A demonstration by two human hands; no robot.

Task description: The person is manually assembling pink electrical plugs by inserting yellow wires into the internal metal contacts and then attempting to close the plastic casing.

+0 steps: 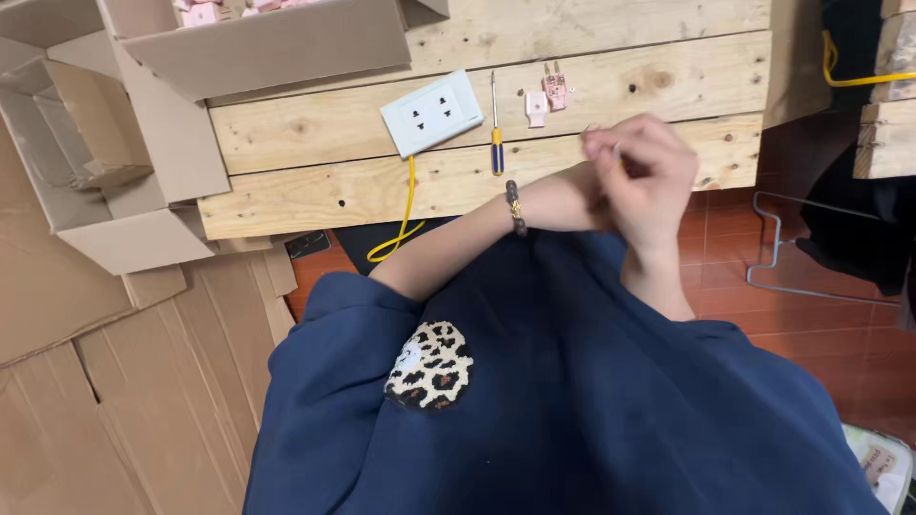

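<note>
You are holding both hands together over the front edge of the pale wooden plank tabletop (611,81). Right hand (649,186) is covering most of the left hand (572,195); fingertips are pinching something very small at approx. the top of the fists. Grip state: both closed, but contents cannot be made out.

Risks:
- Small part is sitting past the tabletop edge; a slip would likely be dropping it onto the red tiled floor (821,305).
- Yellow-and-blue-handled screwdriver (495,124), white twin wall socket plate (432,113) w/ yellow wire (408,215), and pink plastic plug parts (548,95) are lying near; a forearm sweep could be knocking them.

Hidden: the pinched item, left fingers. Open cardboard box (267,43) is cut off at top.
</note>
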